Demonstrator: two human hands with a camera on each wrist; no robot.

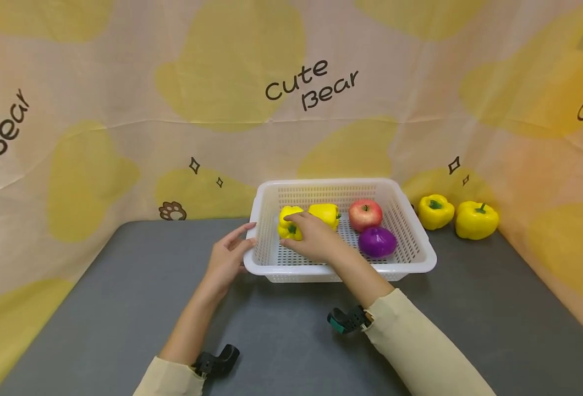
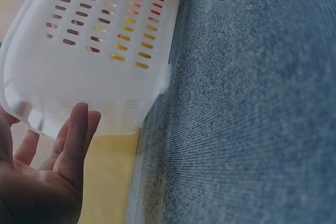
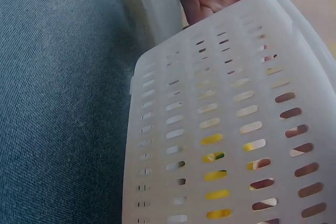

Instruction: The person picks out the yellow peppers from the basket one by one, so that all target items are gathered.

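A white plastic basket [image 1: 341, 269] stands on the grey table. My left hand [image 1: 226, 261] holds its left end by the rim; the left wrist view shows the left fingers [image 2: 76, 142] below the rim. Reaching over the front wall, my right hand [image 1: 313, 236] grips a yellow bell pepper [image 1: 291, 231] inside the basket, on its left side. A second yellow bell pepper [image 1: 325, 212] lies beside it. To their right are a red apple [image 1: 365, 215] and a shiny purple onion-shaped vegetable [image 1: 378, 242]. In the right wrist view the basket wall [image 3: 210, 124] hides the right hand.
Two more yellow bell peppers, one nearer the basket [image 1: 435, 212] and one farther right [image 1: 476, 220], stand on the table [image 1: 108, 308] outside the basket. A patterned cloth backdrop [image 1: 212, 82] rises behind the table and along both sides.
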